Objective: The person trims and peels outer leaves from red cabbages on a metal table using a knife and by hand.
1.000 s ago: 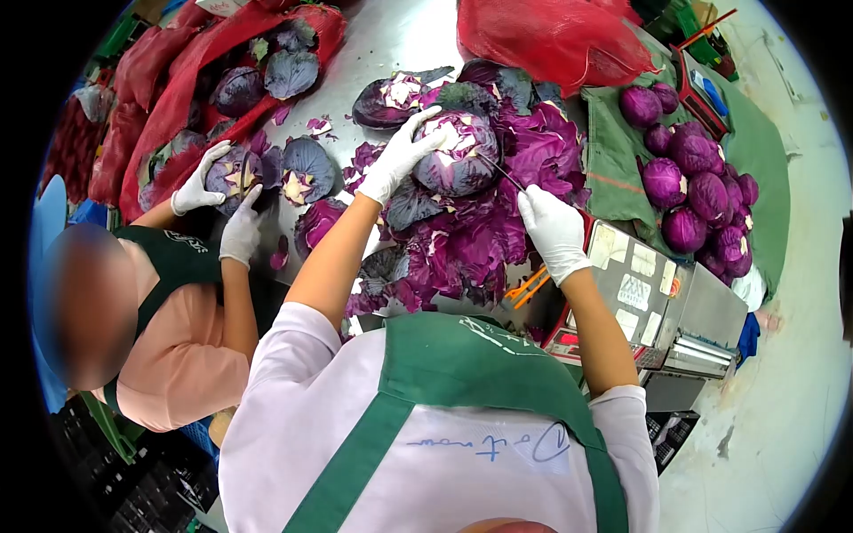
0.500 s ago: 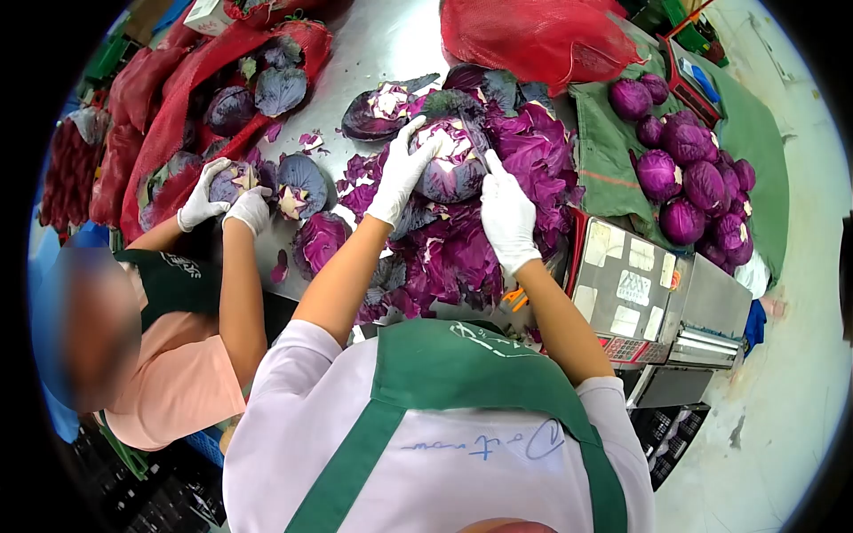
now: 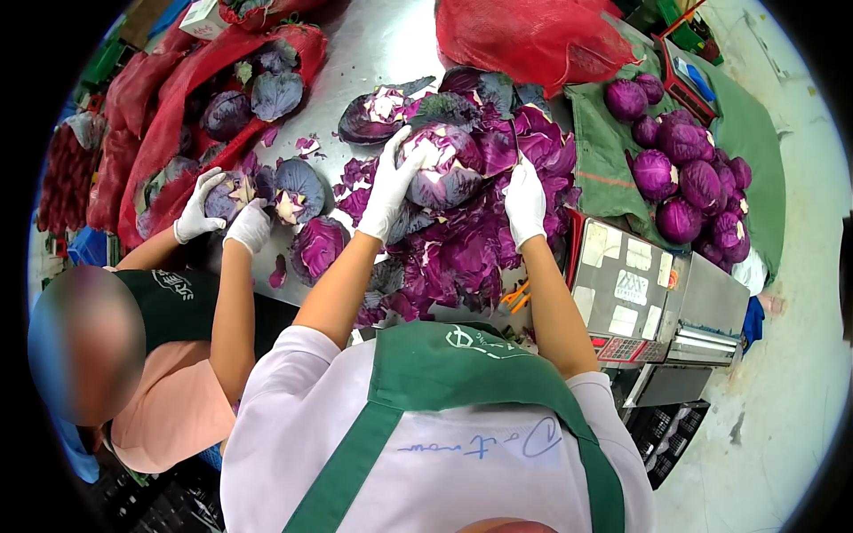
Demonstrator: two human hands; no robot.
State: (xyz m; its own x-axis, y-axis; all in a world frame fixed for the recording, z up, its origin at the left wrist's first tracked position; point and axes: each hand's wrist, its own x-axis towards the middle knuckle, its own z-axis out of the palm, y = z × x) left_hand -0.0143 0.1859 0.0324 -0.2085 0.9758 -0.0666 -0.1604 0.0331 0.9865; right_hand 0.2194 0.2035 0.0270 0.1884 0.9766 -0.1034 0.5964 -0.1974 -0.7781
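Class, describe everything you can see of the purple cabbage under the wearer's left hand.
The purple cabbage is round, with glossy purple leaf above and a duller, bluish outer leaf below. Its pale, cut stem end faces upward, ringed by whitish cut leaf bases. It sits among loose leaves, and the gloved left hand holds its left side in the picture. Whether the right hand touches it is unclear.

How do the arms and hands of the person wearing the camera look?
The left hand and right hand wear plain white, close-fitting gloves that end near the wrists. The forearms are bare; the short, loose sleeves are pale lilac-white.
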